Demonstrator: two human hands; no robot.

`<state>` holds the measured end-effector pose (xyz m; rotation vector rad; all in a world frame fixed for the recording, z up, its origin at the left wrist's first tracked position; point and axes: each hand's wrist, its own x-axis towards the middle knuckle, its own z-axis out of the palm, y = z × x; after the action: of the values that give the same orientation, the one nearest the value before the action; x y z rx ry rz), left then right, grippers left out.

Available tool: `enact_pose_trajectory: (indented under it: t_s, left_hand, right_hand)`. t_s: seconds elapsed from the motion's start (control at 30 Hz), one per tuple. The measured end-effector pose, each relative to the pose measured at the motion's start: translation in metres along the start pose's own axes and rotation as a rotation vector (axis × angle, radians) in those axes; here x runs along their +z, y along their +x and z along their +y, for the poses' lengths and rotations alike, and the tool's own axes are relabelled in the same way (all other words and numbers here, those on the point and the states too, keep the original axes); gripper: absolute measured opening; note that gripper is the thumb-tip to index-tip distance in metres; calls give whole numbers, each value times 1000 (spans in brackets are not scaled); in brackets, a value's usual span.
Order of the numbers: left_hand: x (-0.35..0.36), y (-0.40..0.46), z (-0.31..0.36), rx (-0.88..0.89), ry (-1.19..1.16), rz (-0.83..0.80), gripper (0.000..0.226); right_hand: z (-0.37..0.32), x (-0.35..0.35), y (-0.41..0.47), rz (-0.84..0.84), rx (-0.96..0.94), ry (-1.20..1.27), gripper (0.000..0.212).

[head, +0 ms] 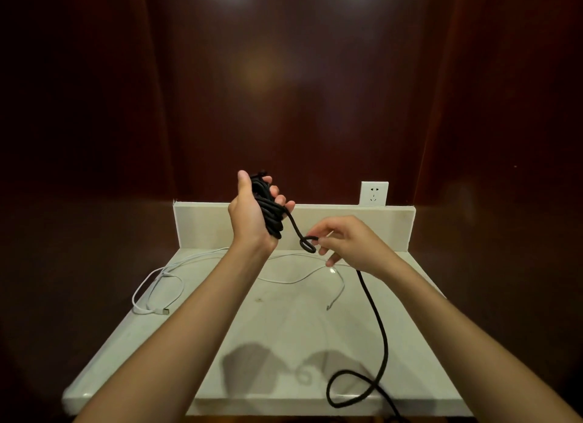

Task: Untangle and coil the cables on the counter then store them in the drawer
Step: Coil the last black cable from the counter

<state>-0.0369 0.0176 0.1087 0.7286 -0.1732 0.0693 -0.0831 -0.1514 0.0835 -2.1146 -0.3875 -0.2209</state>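
My left hand (252, 211) is raised above the back of the counter and grips a bundle of black cable (268, 208) wound into several loops around its palm. A strand runs from the bundle down to a small twisted loop (307, 244), which my right hand (350, 244) pinches between thumb and fingertips. From my right hand the black cable's loose tail (377, 321) hangs down, curls on the counter near the front edge and drops off it. A thin white cable (157, 283) lies spread across the counter, its USB plug (164, 311) at the left.
The pale counter (284, 343) has a low backsplash (378, 227), with a white wall socket (373, 194) above it at the right. Dark wood panels surround the counter on all sides. No drawer is in view.
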Motion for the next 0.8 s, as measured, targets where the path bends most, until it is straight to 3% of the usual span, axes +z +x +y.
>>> enact_pose_trajectory:
  t_s: [0.23, 0.4, 0.6, 0.8]
  left_hand:
    - [6, -3, -2, 101, 11, -70, 48]
    - [8, 1, -2, 190, 30, -5, 45]
    - [5, 0, -7, 298, 144, 14, 43]
    - [-1, 6, -3, 301, 149, 26, 44]
  right_hand:
    - [-5, 3, -2, -64, -86, -92, 28]
    - [-3, 9, -10, -149, -39, 243, 18]
    - [-6, 21, -5, 47, 13, 209, 46]
    - [-4, 12, -4, -23, 69, 297, 27]
